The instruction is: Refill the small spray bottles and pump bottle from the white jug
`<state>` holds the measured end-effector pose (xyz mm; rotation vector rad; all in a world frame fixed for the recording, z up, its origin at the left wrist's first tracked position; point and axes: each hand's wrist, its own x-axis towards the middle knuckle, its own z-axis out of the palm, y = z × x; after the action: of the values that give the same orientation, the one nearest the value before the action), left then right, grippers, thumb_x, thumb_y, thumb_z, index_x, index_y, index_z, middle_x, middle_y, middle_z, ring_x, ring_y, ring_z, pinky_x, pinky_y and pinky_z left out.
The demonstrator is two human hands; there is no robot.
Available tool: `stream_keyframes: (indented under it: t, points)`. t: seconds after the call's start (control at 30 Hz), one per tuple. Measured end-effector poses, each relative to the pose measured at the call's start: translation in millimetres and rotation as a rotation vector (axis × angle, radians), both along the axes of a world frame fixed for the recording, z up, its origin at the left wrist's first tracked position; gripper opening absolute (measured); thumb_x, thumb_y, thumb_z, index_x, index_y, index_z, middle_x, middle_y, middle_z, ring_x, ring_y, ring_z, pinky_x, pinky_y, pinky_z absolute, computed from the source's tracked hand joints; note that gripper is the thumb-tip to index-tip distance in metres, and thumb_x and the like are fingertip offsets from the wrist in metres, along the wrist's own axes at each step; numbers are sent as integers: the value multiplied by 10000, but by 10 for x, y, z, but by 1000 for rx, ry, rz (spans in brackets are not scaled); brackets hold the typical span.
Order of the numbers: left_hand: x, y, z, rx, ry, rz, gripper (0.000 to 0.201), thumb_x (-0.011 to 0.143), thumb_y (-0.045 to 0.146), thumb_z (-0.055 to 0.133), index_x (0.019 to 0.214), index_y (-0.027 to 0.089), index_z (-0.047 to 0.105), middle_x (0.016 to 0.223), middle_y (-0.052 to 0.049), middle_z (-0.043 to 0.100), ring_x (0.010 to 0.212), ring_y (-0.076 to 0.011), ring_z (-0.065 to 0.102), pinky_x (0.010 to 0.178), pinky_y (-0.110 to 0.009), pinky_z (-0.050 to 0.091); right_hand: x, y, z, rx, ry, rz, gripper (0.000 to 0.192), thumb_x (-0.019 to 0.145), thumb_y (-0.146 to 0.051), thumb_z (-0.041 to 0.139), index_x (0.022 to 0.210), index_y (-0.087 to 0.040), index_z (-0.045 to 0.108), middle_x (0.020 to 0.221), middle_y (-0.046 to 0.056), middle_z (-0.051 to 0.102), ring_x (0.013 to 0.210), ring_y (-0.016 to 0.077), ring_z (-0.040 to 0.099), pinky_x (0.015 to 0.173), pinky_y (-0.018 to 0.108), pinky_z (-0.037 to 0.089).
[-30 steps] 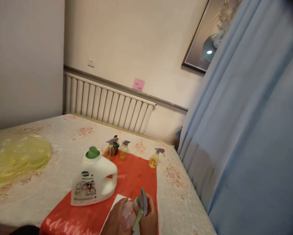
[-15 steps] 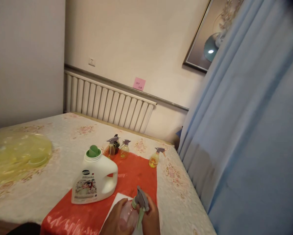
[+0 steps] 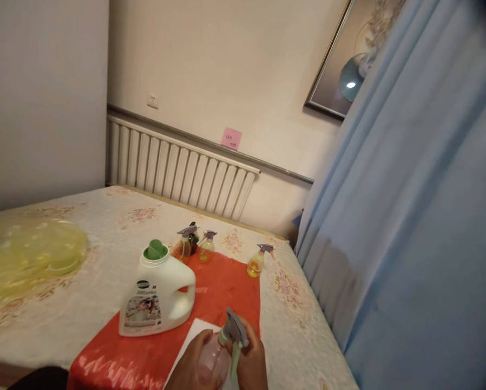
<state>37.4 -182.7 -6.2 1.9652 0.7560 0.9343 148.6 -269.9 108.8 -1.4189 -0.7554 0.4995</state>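
Observation:
At the bottom edge, my left hand (image 3: 190,364) wraps the body of a small clear pink spray bottle (image 3: 212,362). My right hand (image 3: 251,362) grips its grey trigger head (image 3: 235,328), from which a pale green tube hangs. The bottle is over a white sheet (image 3: 194,337) lying on a red cloth (image 3: 222,290). Just left stands a white detergent jug (image 3: 156,295) with a green cap. Three small spray bottles with yellow liquid stand further back: two close together (image 3: 196,246) and one alone (image 3: 257,262).
The table (image 3: 105,227) wears a floral cover. A yellow plastic bag (image 3: 27,257) lies at the left. A white radiator (image 3: 178,173) lines the back wall under a pink note (image 3: 231,138). A blue curtain (image 3: 409,227) fills the right side beside a framed picture (image 3: 340,65).
The trigger head has turned and tilted in my right hand, and the bottle sits slightly lower in view. The rest has only shifted a little with the camera.

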Motion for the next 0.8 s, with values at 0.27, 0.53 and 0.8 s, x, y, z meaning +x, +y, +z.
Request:
stream_keyframes:
  t: [0.27,0.53,0.8]
  points:
    - [-33,7,53,-33,3,-77,608,657,286,635,1244,184,512,1259,-132,649,1156,-288,623,1013,-384,506,-54,26,42,33,-14,4,437,542,-99,707,968,-188,750,910,55,779,828,249,729,733,269,582]
    - [-57,-10,109,-99,38,-40,677,572,223,612,1241,198,512,1272,-95,651,1212,-296,591,1057,-366,469,-58,-13,106,26,-43,25,384,631,-173,704,1010,-192,761,1001,79,775,925,260,726,808,293,582]
    - [-60,-119,268,-99,11,7,579,621,299,593,1189,202,538,1228,-117,680,1148,-305,627,1023,-415,495,-73,10,60,-34,-20,-3,508,544,-51,673,1027,-184,751,944,55,778,852,256,730,730,277,590]
